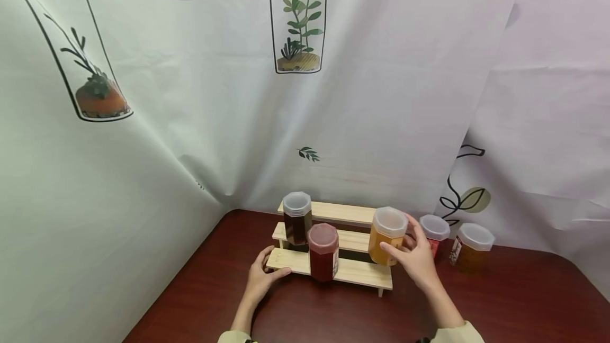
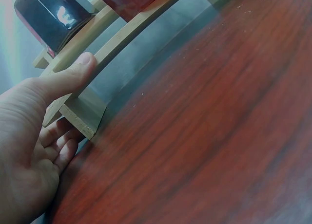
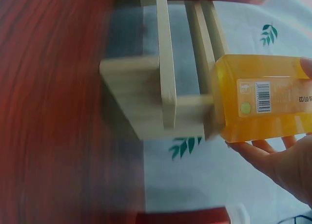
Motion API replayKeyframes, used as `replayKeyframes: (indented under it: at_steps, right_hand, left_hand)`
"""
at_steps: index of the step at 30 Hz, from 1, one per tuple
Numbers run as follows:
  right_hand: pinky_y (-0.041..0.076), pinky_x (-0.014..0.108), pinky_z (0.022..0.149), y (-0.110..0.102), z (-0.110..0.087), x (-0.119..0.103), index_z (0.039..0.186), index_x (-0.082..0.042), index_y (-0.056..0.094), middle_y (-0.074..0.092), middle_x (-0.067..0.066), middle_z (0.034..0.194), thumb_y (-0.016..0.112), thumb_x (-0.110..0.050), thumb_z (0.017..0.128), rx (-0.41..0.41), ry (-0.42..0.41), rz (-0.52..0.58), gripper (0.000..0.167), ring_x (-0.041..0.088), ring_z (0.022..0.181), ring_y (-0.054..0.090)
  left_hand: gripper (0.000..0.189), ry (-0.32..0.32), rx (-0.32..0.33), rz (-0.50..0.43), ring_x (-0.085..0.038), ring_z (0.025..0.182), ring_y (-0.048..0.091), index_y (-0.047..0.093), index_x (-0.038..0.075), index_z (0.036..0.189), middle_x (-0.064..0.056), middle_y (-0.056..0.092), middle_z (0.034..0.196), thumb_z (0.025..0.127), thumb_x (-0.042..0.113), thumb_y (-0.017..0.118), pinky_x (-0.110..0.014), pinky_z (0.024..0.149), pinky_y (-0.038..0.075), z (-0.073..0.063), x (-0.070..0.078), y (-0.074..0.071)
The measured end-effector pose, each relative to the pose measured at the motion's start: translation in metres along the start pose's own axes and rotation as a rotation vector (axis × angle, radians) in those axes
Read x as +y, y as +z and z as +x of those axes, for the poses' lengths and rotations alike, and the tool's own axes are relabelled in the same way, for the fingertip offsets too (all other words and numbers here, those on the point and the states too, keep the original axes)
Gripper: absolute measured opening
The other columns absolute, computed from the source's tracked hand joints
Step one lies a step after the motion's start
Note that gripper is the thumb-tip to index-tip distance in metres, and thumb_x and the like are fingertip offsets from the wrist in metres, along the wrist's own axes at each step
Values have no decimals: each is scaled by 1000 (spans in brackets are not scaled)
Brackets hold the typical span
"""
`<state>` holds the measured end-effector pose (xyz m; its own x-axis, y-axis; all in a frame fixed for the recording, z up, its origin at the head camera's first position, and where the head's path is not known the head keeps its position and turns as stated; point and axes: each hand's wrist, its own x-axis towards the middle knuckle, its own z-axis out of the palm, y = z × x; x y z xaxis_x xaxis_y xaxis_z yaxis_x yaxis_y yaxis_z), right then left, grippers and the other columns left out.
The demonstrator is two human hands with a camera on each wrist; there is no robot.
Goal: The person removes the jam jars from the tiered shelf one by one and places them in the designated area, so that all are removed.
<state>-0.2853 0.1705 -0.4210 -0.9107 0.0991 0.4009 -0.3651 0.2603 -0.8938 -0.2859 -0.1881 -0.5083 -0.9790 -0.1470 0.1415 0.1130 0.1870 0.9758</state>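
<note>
My left hand grips the left end of a three-step wooden display rack. In the left wrist view the thumb lies over the lowest plank, while the other fingers curl at its end and beneath. My right hand holds a jar of something orange with a clear-white lid, upright at the rack's right end. The right wrist view shows its barcode label and its base close to the middle plank. A dark jar stands on the middle step at the left. A deep-red jar stands on the lowest step.
Right of the rack, a red jar and an amber jar stand on the dark red wooden table. Behind the table hangs a pale cloth printed with plants; it also covers the left side.
</note>
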Motion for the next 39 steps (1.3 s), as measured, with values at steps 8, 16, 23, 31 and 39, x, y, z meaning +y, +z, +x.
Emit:
replayKeyframes:
  at_steps: [8, 16, 23, 31, 39]
  right_hand:
    - [47, 7, 78, -33, -9, 5, 145, -6, 29, 47, -25, 115, 74, 8, 78, 37, 3, 39, 83, -20, 99, 51]
    - [47, 8, 74, -60, -19, 15, 141, -20, 32, 46, -30, 113, 75, 6, 78, 31, 52, 30, 81, -21, 95, 51]
    - [44, 8, 74, -72, -27, 36, 121, -41, 36, 50, -32, 106, 73, 9, 76, 64, 185, 183, 77, -15, 89, 55]
    - [45, 12, 75, -81, -34, 67, 121, -36, 37, 52, -31, 107, 69, 13, 75, 0, 250, 291, 74, -12, 92, 53]
    - [41, 14, 80, -84, -32, 82, 126, -34, 36, 54, -27, 108, 63, 17, 75, -56, 230, 346, 77, -6, 96, 52]
  left_hand:
    - [86, -2, -14, 7, -5, 91, 59, 39, -1, 145, -21, 61, 130, 75, 19, 85, -19, 77, 48, 0, 0, -2]
    - [85, -8, 4, -3, -4, 91, 58, 41, -1, 144, -21, 61, 129, 73, 15, 86, -18, 78, 47, -2, 1, -4]
    - [85, 27, -9, 1, -2, 89, 58, 40, -4, 143, -24, 61, 128, 74, 15, 85, -19, 77, 47, -1, 0, -1]
    - [83, 21, -3, -6, 0, 87, 58, 42, -3, 142, -24, 61, 128, 73, 12, 85, -18, 76, 47, 1, -3, 1]
    - [83, 13, -8, 3, 0, 88, 58, 41, -2, 143, -23, 61, 130, 74, 13, 85, -18, 76, 48, 4, -2, 1]
